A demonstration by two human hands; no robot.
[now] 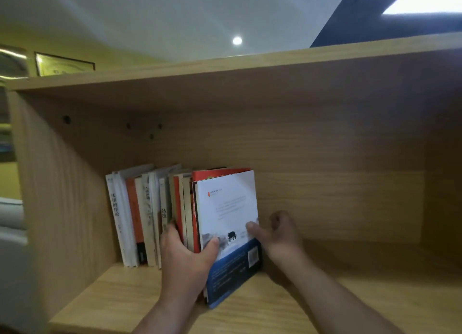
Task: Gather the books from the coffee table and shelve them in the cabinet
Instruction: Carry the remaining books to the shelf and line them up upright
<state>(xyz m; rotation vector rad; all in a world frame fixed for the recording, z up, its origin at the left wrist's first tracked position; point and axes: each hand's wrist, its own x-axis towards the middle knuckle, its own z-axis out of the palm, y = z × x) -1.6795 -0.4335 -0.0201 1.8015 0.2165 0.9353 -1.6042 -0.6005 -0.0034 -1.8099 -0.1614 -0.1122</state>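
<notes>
Up on the cabinet shelf (130,293), the risk was plain: the white-and-blue book (226,213) sat tilted, its lower corner jutting toward the shelf's front lip while its top leaned back against the others. If the grip loosened too soon, I'd judge that corner could skid forward and take the book off the edge. Trouble on the right, too! Nothing stood on that side, only bare wood, so the newcomers could flop over sideways once support left them. And the row of books (136,216) already shelved leaned to the left, well apart from the cabinet wall (62,196), so a hard shove might knock it slumping further.

Now the hands. The left hand (185,255) was clamped around a bundle of books (186,208), red and tan ones together with the white-and-blue cover: fingers hooked round the bundle's left side, thumb pressed across the cover's lower part. The right hand (278,235) sat at that cover's right edge, thumb planted on the printed landscape, fingers curled into a loose fist just beyond the book. Whether those fingers actually gripped the edge, I could not tell.
</notes>
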